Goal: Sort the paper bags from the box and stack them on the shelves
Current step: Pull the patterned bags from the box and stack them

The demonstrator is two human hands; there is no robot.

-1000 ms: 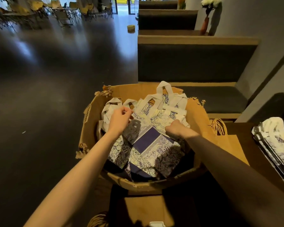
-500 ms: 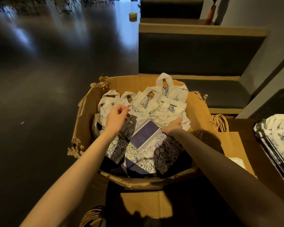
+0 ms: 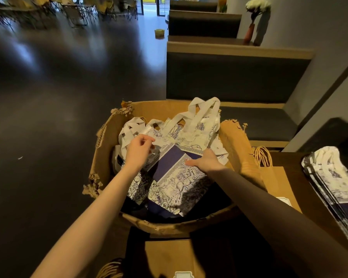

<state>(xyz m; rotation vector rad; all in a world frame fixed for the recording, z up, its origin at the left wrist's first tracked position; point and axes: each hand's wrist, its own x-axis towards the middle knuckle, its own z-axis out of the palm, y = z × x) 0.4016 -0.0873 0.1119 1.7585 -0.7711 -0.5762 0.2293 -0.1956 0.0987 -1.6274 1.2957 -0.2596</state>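
I record a dark polished floor filling the field from 7 to 12 o'clock, and upholstered bench seating from 12 to 2 o'clock. At centre stands the cardboard box, its rim torn and frayed, its near wall bowed outward at 6 o'clock. Inside it I see the paper bags, white with blue printed figures and dark blue panels, lying overlapped and tilted; their white handles stand up toward 12 o'clock against the far wall. At 3 to 4 o'clock a flat stack of matching printed bags lies on a dark wooden surface, well apart from the box interior. Between that stack and the box lies a brown kraft bag with twisted cord handles; a second brown bag lies at 6 o'clock, just outside the near wall. The left hand, at 10 o'clock within the box, has its fingers curled and pinched on a white handle strip. The right hand, at 2 o'clock within the box, rests palm down on the topmost bag, thumb spread along its upper edge; its fingers are hidden behind the hand, so I cannot tell whether they grip the bag or merely press on it.
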